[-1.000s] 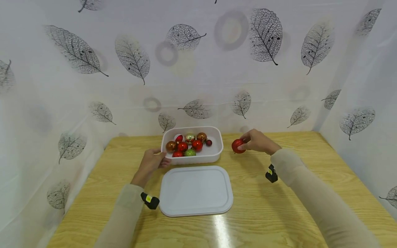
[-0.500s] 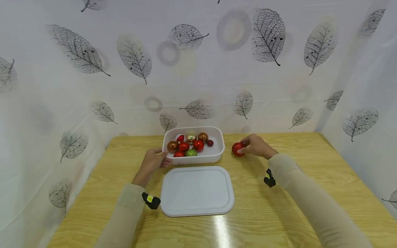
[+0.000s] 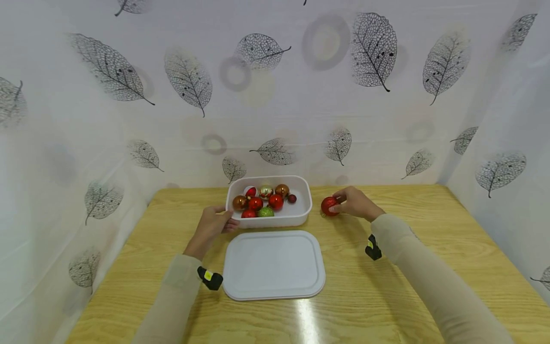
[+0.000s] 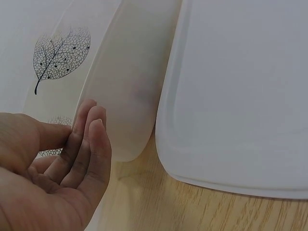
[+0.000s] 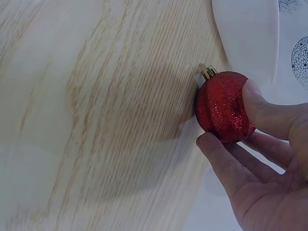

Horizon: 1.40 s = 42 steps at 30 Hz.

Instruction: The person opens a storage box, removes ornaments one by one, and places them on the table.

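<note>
A white plastic box [image 3: 296, 220] near the back of the table holds several Christmas baubles in red, amber, gold and green. My left hand [image 3: 211, 223] grips its left front corner; in the left wrist view the thumb and fingers [image 4: 98, 137] pinch the thin wall. Right of the box, my right hand [image 3: 355, 203] holds a red glitter bauble [image 5: 225, 107] between thumb and fingers, close over the table. A gold cap with a loop shows on the bauble's side facing away from the palm.
A white lid [image 3: 274, 265] lies flat on the wooden table [image 3: 365, 296] in front of the box. A pale curtain [image 3: 283, 95] printed with leaves hangs behind the table and along both sides.
The right hand and the red bauble have lowered slightly. The left hand keeps its hold on the box, and the whole head view has shifted a little.
</note>
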Tool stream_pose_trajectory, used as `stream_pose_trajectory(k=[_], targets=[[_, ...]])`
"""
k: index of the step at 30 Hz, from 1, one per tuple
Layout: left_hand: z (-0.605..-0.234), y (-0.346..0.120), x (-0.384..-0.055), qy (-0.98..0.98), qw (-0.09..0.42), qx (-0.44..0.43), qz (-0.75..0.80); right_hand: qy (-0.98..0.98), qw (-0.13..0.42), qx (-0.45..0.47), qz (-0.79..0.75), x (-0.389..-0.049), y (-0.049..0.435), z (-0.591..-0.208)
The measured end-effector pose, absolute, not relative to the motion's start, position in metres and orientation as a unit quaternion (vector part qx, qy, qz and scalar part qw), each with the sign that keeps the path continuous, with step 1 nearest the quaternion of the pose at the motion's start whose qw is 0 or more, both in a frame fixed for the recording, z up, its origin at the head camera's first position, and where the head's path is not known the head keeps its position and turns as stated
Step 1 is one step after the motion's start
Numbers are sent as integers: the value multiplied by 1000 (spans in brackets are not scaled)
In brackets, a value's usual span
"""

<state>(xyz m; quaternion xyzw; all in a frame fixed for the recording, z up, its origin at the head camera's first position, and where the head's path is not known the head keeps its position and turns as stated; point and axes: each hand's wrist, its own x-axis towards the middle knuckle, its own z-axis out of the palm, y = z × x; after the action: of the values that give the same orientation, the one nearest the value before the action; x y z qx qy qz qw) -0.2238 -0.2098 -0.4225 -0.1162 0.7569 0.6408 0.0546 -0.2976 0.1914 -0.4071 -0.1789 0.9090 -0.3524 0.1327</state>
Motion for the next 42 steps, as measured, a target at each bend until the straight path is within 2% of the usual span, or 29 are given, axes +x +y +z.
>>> stream_pose_trajectory(k=[25,42], targets=[[-423,-210,-224,754,58,-124,642,915,124,-180,-338,-298,197,-403],[-423,-210,-224,754,57,-122,643,920,117,-170,-333,-303,182,-370]])
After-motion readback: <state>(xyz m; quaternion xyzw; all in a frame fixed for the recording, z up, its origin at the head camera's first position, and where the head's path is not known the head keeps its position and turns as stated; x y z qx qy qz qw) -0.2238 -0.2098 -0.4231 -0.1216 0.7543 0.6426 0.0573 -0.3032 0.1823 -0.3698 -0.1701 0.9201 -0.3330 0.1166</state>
